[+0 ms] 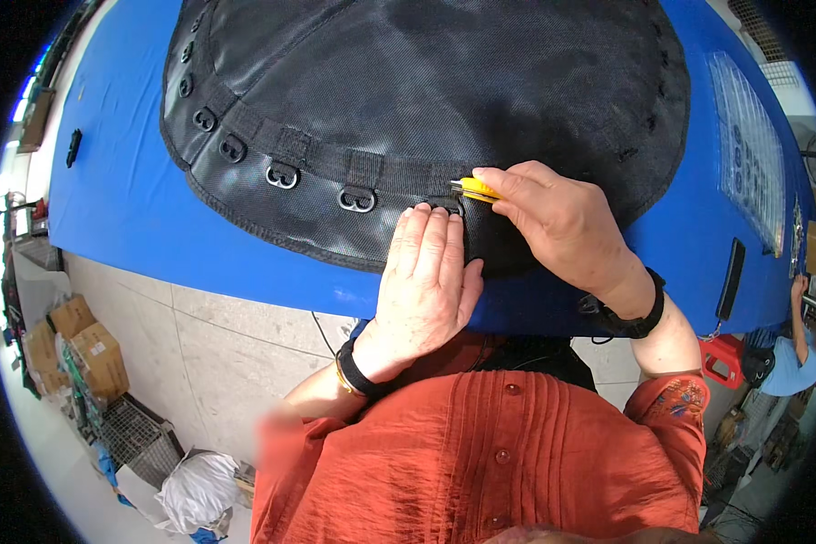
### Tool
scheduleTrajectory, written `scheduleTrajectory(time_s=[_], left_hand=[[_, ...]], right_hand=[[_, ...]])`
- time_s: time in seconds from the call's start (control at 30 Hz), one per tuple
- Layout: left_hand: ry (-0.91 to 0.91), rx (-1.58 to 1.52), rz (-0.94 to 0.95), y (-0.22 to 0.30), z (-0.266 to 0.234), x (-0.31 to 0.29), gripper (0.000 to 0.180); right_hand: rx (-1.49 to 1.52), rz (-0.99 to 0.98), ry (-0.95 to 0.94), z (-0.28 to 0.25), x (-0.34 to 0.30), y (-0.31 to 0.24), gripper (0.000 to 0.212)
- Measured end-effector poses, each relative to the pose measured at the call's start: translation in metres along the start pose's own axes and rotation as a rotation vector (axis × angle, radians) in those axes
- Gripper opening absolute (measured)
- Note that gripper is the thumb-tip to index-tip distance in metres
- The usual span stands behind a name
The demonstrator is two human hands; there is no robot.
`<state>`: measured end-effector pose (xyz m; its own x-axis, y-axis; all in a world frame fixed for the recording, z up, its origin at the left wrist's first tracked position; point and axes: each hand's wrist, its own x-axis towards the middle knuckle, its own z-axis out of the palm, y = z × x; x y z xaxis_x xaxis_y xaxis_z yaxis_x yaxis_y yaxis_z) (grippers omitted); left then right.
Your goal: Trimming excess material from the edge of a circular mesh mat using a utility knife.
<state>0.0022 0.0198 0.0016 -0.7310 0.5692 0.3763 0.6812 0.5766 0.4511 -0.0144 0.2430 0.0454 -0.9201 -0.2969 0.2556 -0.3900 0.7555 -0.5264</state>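
A blue-covered table stands on a pale floor. A large black sheet with a rounded outline lies across its middle, reaching close to the near edge and running out of view at the far side. The sheet has a woven, slightly shiny face, a bound rim and a curved strip of webbing carrying black double-loop fittings.

The left hand lies flat on the sheet's near border, fingers together and extended, gripping nothing that shows. The right hand pinches one small yellow tool between thumb and curled fingers, its metal tip at the webbing just beyond the left fingertips.

Along the table's right edge lies a clear plastic tray; whether it holds anything is unclear. At least two cardboard boxes sit on the floor beyond the near left corner, their contents hidden, with a wire crate beside them.

At least five fittings show clearly. One small black object lies near the left edge, one long black object toward the near right corner.
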Motion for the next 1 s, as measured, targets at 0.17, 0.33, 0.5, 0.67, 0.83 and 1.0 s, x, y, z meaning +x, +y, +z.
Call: scheduleTrajectory(time_s=[0.17,0.33,0.5,0.67,0.83,1.0], left_hand=[[0.001,-0.002,-0.006,0.0004,0.0004,-0.0006,0.06],[0.003,-0.002,-0.005,0.0004,0.0005,-0.0008,0.059],[0.007,-0.011,-0.007,0.0002,-0.0001,-0.0005,0.059],[0.001,-0.017,-0.012,0.0003,-0.0007,0.0001,0.059],[0.004,-0.007,-0.012,0.0018,-0.0015,0.0008,0.058],[0.008,0.007,-0.007,0.0009,-0.0005,-0.0007,0.059]], right_hand=[[-0.009,-0.035,-0.006,-0.0004,0.0017,0.0017,0.032],[-0.075,-0.094,-0.012,-0.0022,0.0043,0.0033,0.034],[-0.067,-0.111,-0.022,-0.0031,0.0062,0.0062,0.034],[-0.056,-0.113,-0.027,-0.0025,0.0071,0.0085,0.035],[-0.057,-0.096,-0.032,-0.0042,0.0069,0.0086,0.034],[0.022,0.051,-0.026,-0.0069,0.0054,0.0074,0.035]])
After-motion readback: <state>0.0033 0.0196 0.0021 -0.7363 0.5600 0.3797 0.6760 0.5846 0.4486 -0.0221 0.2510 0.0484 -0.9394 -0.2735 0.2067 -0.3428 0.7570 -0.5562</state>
